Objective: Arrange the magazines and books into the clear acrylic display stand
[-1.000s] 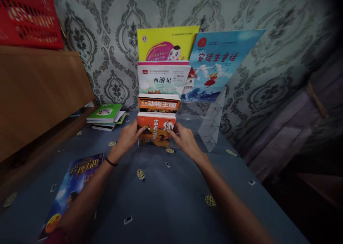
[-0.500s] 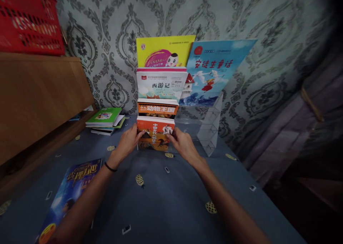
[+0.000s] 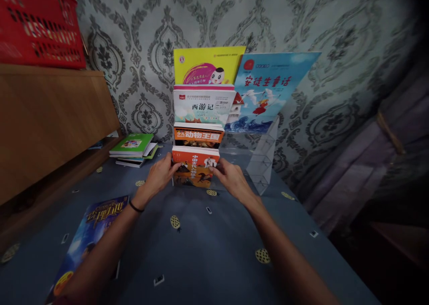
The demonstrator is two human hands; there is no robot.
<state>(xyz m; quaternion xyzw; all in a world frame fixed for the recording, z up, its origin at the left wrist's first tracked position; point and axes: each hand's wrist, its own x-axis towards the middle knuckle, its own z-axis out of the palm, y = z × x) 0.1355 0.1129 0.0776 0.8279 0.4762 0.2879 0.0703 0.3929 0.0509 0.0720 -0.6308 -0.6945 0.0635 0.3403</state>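
An orange book [image 3: 194, 168] stands in the front, lowest tier of a clear acrylic book rack [image 3: 259, 162]. My left hand [image 3: 162, 173] grips its left edge, thumb on the cover. On its right edge my right hand [image 3: 231, 177] does the same, fingers hidden behind. In the tiers behind it rise a book with an orange title band [image 3: 198, 137], a white book [image 3: 203, 106] and a yellow book [image 3: 209, 65]. A light-blue book [image 3: 264, 90] leans in the top tier at the right.
A blue book [image 3: 87, 242] lies at the lower left, partly under my left forearm. Farther back is a stack of books [image 3: 132, 149] with a green one on top. A wooden cabinet [image 3: 53, 126] carries a red basket [image 3: 43, 27]. Patterned wallpaper is behind; a curtain [image 3: 365, 157] hangs right.
The view has shifted very slightly. Both hands stay on the orange book's sides, and the books in the rack keep their places.
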